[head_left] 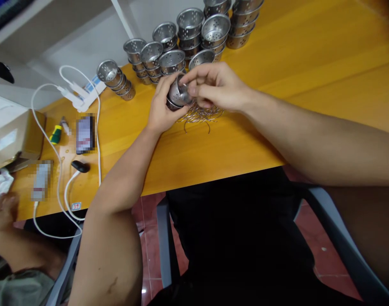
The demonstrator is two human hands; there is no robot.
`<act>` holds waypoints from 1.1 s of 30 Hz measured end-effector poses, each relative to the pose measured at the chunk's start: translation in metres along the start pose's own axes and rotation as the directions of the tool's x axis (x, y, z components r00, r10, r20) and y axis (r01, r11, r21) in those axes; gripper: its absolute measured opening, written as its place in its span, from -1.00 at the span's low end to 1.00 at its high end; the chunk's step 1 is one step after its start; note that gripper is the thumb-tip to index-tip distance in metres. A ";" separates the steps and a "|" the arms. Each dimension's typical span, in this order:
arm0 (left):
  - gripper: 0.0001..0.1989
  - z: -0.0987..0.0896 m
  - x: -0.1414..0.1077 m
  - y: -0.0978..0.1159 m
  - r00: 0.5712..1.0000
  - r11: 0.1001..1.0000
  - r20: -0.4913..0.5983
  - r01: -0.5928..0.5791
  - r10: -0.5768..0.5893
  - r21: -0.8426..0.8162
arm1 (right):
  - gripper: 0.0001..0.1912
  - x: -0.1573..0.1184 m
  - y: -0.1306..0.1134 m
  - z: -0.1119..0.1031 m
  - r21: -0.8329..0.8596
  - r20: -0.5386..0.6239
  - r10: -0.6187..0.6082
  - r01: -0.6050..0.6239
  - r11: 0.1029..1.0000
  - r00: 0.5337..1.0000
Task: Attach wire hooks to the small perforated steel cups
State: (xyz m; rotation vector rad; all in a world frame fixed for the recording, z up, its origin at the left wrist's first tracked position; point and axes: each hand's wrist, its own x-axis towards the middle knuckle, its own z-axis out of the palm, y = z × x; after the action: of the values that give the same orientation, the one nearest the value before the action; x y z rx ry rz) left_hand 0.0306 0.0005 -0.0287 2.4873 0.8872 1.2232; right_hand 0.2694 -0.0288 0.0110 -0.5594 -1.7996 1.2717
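My left hand (160, 106) is wrapped round a small perforated metal cup (177, 92), which lies tilted with its opening toward the right. A second metal rim shows just below it, by the palm. My right hand (218, 87) has thumb and index finger pinched together at the cup's opening; a small bright bit shows at the fingertips, too small to name. Under both hands, a loose heap of thin curved metal wires (202, 115) lies on the table, partly hidden by the fingers.
Several stacks of perforated cups (171, 61) stand behind my hands on the wooden table (309, 63). A lone stack (117, 80) is further left. Leftward lie a power strip (89, 95) with white cables, a phone (85, 134), a screwdriver (56, 134) and another person's hand (3, 210).
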 end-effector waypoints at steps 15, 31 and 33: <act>-0.17 0.001 -0.006 0.009 0.998 1.000 0.066 0.007 -0.006 -0.021 | -0.73 -0.005 0.004 -0.006 -0.391 -0.039 -0.222 0.190 0.901 0.974; -0.27 0.015 -0.005 0.013 1.000 0.994 0.005 0.025 -0.024 -0.105 | -0.94 0.006 0.002 -0.006 -0.394 -0.106 -0.180 0.125 0.910 0.978; -0.27 0.015 -0.005 0.012 1.000 0.994 -0.005 0.014 -0.015 -0.112 | -0.93 0.006 0.003 -0.005 -0.361 -0.106 -0.198 0.148 0.921 0.975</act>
State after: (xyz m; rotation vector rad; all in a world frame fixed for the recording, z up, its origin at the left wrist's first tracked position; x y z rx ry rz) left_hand 0.0456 -0.0110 -0.0358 2.3867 0.8135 1.2408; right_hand 0.2700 -0.0204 0.0111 -0.6514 -1.9209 0.7741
